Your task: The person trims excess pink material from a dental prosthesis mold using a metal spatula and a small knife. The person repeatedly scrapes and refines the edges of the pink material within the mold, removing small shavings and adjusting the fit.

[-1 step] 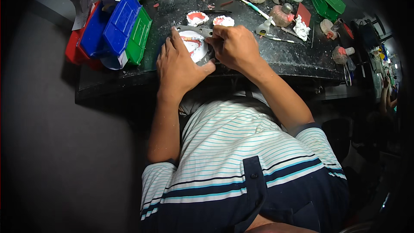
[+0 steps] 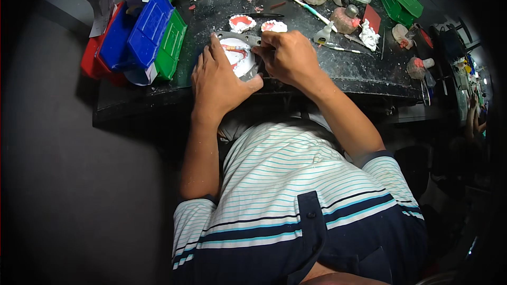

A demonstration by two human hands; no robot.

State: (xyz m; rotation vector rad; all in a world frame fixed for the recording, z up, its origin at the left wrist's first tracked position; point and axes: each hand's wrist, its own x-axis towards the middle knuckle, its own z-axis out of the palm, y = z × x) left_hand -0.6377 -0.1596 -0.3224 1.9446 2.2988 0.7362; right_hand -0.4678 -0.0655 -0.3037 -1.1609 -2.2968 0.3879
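Note:
A grey metal dental flask (image 2: 228, 35) lies near the bench's front edge, filled with white plaster (image 2: 242, 67) in which a reddish dental arch (image 2: 237, 53) is set. My left hand (image 2: 219, 82) grips the flask from the left, fingers along its side and thumb reaching round the near edge. At the flask's right side my right hand (image 2: 290, 58) is closed, with bent fingers against the rim; what it holds, if anything, is hidden. Just beyond are two white plaster dental casts with pink-red bases, one on the left (image 2: 242, 23) and one on the right (image 2: 274, 26).
Blue (image 2: 145, 29), green and red plastic bins stand at the left. Behind the casts lies a thin dark tool (image 2: 259, 15). To the right are a toothbrush (image 2: 311, 10), a small bottle (image 2: 322, 35), crumpled white tissue (image 2: 368, 35) and a green bin (image 2: 400, 2).

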